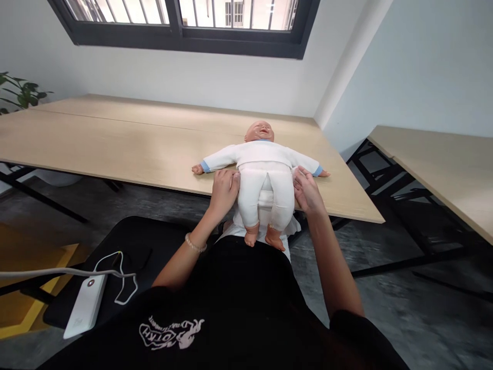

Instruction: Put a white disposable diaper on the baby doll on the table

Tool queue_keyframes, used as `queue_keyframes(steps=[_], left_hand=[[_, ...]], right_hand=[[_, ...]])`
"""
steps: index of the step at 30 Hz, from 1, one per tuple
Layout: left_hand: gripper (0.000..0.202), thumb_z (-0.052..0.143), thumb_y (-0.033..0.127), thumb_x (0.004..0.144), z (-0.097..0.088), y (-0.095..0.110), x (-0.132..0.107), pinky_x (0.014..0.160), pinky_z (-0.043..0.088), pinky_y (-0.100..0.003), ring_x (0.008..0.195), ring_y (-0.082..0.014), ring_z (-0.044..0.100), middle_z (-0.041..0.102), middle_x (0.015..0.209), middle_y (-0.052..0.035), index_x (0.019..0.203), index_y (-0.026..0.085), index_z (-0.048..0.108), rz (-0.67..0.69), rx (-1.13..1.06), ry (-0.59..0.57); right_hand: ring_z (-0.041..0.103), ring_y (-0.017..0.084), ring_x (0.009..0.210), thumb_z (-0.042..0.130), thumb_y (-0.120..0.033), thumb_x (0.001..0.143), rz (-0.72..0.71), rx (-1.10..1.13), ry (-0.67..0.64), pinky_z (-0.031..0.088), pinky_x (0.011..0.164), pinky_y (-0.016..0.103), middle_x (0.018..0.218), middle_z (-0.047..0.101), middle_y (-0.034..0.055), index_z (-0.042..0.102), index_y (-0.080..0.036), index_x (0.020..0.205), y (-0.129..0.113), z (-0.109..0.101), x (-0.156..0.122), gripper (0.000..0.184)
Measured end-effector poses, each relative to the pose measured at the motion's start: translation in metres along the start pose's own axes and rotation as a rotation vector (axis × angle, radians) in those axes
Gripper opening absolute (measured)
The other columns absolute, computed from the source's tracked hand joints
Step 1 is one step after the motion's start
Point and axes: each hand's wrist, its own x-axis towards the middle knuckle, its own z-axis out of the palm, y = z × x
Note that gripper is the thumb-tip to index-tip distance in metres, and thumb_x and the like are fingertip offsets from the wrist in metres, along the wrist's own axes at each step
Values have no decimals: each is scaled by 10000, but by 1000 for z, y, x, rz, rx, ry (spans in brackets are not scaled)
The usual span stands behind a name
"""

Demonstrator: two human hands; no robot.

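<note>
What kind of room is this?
Maybe a classroom or an office: there's a long, light wooden-looking table, another table to the right, and a dark-framed window.

A bald baby doll in white, blue-cuffed clothing lies face up between the left hand and right hand, arms spread beyond them, bare feet on their near side.

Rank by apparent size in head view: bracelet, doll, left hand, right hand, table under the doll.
1. Table
2. Doll
3. Left hand and right hand: look alike, unranked
4. Bracelet
</note>
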Motion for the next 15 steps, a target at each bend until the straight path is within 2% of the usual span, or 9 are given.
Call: queue_keyframes(steps=[2,5,8,10,12,15], left_hand=[[98,490,181,961,7,-9,23,1073,407,-432,1071,-279,577,645,1003,-92,873,218,513,-29,-45,-92],[113,471,169,968,19,-22,45,977,455,-362,971,-226,588,592,932,-45,880,228,434,-138,-180,-92],[98,445,150,980,26,-33,55,1003,439,-350,987,-211,576,582,958,-48,915,223,436,-128,-214,-101],[113,440,104,953,28,-40,59,1020,431,-351,1015,-208,574,590,1002,-62,941,217,444,-93,-218,-129],[172,486,71,898,30,-47,64,1003,442,-335,1016,-197,570,578,1029,-60,952,221,422,-89,-221,-101],[332,627,90,812,36,-54,73,950,463,-314,979,-188,569,557,1017,-43,958,236,367,-135,-225,5]], right_hand=[[721,79,843,653,-192,938,18,44,-28,608,712,137,1031,738,-32,591,-283,1150,-2,2,1,238],[719,81,887,644,-236,949,-6,55,-87,612,768,154,1063,738,-44,609,-295,1162,-2,7,4,224],[705,109,1035,630,-263,962,-59,14,-98,600,919,189,1086,747,-32,661,-252,1049,1,13,14,94],[676,150,1146,657,-283,952,-59,-17,-127,561,1060,254,1101,759,-29,672,-253,992,3,17,24,52],[652,184,1201,691,-312,934,-33,-39,-161,509,1151,318,1086,771,-36,668,-270,976,5,20,34,64],[640,204,1217,698,-369,926,-7,-51,-155,486,1177,344,1089,774,-30,658,-271,980,7,23,42,119]])
